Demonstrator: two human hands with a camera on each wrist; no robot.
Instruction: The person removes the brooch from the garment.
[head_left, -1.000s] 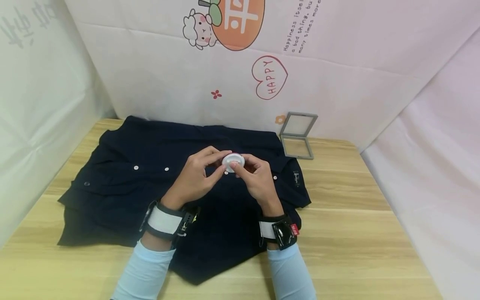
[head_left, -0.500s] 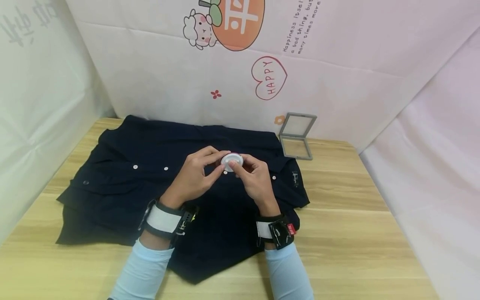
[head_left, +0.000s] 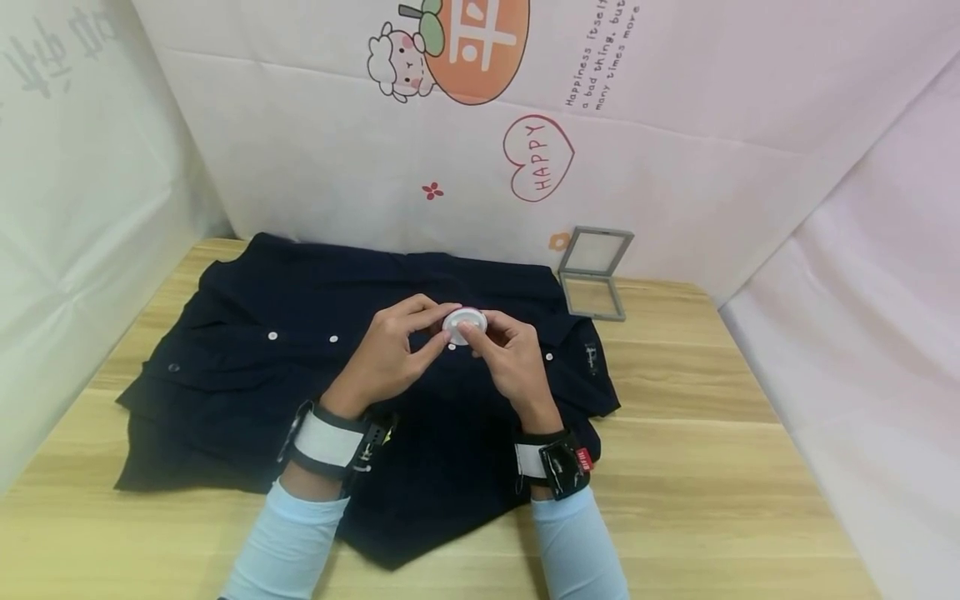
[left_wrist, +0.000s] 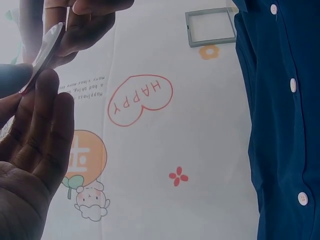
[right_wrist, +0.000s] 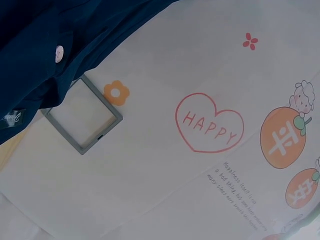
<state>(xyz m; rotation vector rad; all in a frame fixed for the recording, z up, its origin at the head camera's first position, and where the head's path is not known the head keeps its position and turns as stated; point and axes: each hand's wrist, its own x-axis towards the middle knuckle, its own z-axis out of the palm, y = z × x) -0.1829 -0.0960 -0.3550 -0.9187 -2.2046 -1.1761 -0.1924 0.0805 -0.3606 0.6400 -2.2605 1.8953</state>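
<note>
A small round badge (head_left: 457, 317), its pale back turned up and its rim reddish, is held between both hands above a dark navy shirt (head_left: 442, 433). My left hand (head_left: 393, 354) pinches its left edge between thumb and fingers. From the other side my right hand (head_left: 516, 357) grips it, the thumb lying across its back. Edge-on in the left wrist view, the badge (left_wrist: 48, 46) appears as a thin disc between the fingertips. Its front is hidden. No hand shows in the right wrist view.
The shirt lies spread on a wooden table (head_left: 697, 433), white buttons showing. Behind its collar end, a grey square case (head_left: 589, 273) stands open with clear panels, against the printed white cloth (head_left: 675, 192). White cloth also hangs at both sides.
Both hands keep their grip on the badge in nearly the same place. The right thumb shifts slightly on its back; the rest looks unchanged.
</note>
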